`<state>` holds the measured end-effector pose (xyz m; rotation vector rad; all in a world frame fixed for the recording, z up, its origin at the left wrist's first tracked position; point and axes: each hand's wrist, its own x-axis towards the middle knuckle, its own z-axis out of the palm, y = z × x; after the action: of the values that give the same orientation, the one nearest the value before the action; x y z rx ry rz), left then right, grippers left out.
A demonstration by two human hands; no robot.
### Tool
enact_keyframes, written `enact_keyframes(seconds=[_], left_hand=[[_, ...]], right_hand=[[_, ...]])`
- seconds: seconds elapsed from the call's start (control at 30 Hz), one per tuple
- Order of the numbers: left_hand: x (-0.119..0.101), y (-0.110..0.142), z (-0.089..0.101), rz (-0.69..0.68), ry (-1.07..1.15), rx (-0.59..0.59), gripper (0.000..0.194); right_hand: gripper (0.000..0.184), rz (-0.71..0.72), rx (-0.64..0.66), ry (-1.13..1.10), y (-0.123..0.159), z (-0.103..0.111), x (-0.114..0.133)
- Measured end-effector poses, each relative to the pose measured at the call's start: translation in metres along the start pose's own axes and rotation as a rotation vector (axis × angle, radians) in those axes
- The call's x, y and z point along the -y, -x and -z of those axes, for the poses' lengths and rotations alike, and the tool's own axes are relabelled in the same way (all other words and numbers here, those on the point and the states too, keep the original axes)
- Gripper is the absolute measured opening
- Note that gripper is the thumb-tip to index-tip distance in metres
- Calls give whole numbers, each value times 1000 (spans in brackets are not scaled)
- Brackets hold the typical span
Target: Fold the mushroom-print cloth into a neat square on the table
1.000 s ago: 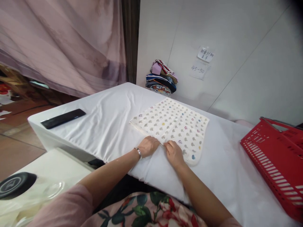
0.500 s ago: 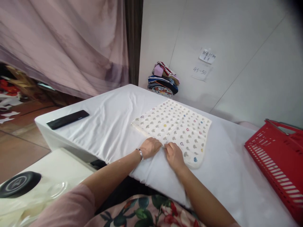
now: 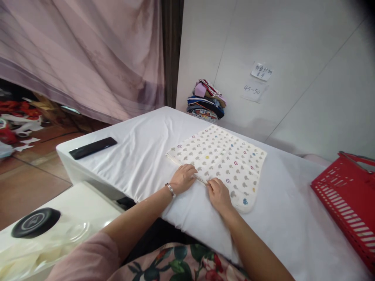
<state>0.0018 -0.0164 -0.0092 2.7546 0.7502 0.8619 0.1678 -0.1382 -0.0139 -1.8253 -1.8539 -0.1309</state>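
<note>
The fingers of the right hand (image 3: 219, 195) are drawn together, pinching the near edge of a printed cloth (image 3: 225, 156), and the fingers of the left hand (image 3: 183, 178) curl narrowly over the same edge a little farther left, gripping it, with a short strip of the layered edge showing between the two hands. The cloth lies flat and folded on a white-covered table (image 3: 140, 156), spreading away from the hands toward the far side, its pale ground dotted with grey shapes and a few coloured ones. A bracelet (image 3: 170, 190) circles the left wrist, and flowered clothing (image 3: 178, 263) shows at the near edge. On the table's left end lies a flat black phone (image 3: 93, 148); on its right stands a red basket (image 3: 348, 199). Beyond the far edge, a pile of folded fabrics (image 3: 206, 102) sits near a wall (image 3: 234, 35) bearing two paper notes (image 3: 256, 81). A pinkish curtain (image 3: 88, 50) hangs far left. Near left, a round black object (image 3: 36, 222) rests on a lower white surface (image 3: 90, 197).
</note>
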Motion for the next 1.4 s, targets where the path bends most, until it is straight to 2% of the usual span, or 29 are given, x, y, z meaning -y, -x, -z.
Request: enact_keyframes(seconds=[0.1,0.27,0.43,0.53,0.83,1.1,1.27,1.4], left_hand=[[-1,-2,-2,-86,-9,45,26],[-4,-7,-3,-162,-41,95,20],[-4,-6,0,-119,-60,49,7],[-2,-3,2,-94,-55,39,13],[-2,-8,-2,-59,-96,46,8],[-2,-5,2,-140,-181,54,16],[2,-1,6,-213,-222,102,18],[4,-4,4,-215,-214,126,17]], right_hand=[[17,3,12,9,0,-1,-1],[17,-3,25,16,0,-3,-3],[17,-33,16,-2,-1,-4,-4],[18,-60,5,-39,-2,-5,-5],[16,-97,26,-128,-6,-5,-8],[21,-48,31,-14,-2,-5,-5],[27,49,99,123,-1,1,0],[27,61,133,196,-2,1,2]])
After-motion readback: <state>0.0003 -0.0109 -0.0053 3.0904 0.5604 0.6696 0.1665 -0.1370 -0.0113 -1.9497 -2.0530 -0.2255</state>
